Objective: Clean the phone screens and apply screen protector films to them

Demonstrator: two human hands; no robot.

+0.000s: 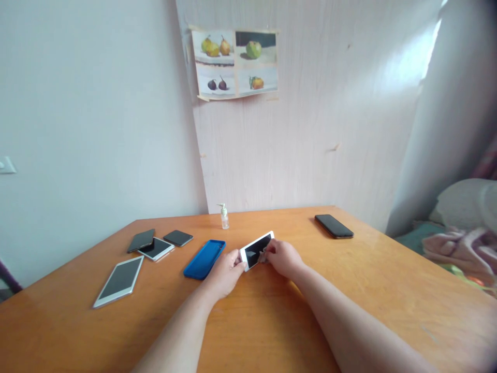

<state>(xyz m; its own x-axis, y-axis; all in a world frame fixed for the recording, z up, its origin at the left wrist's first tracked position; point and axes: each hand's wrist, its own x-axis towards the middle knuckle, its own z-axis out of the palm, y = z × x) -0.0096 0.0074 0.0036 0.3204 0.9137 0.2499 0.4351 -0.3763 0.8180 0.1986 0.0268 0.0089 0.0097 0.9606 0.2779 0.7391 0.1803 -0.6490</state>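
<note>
A white smartphone with a dark screen (253, 254) is held tilted above the table, near its middle. My left hand (227, 272) is closed around the phone's left end, with the thumb on the front edge. Over the right part of the screen, my right hand (285, 258) pinches a small pale cloth (262, 256); most of it is hidden by the fingers, and whether it is cloth or tissue is hard to tell. Just left of my left hand lies a blue phone case (204, 260), its open side up.
On the left of the wooden table (248, 331) lie a white tablet-like phone (119, 280), a white phone (157, 249) partly under a dark phone (141, 240), and a small dark device (178, 238). A pump bottle (224, 217) stands at the back; a black phone (334, 226) lies right.
</note>
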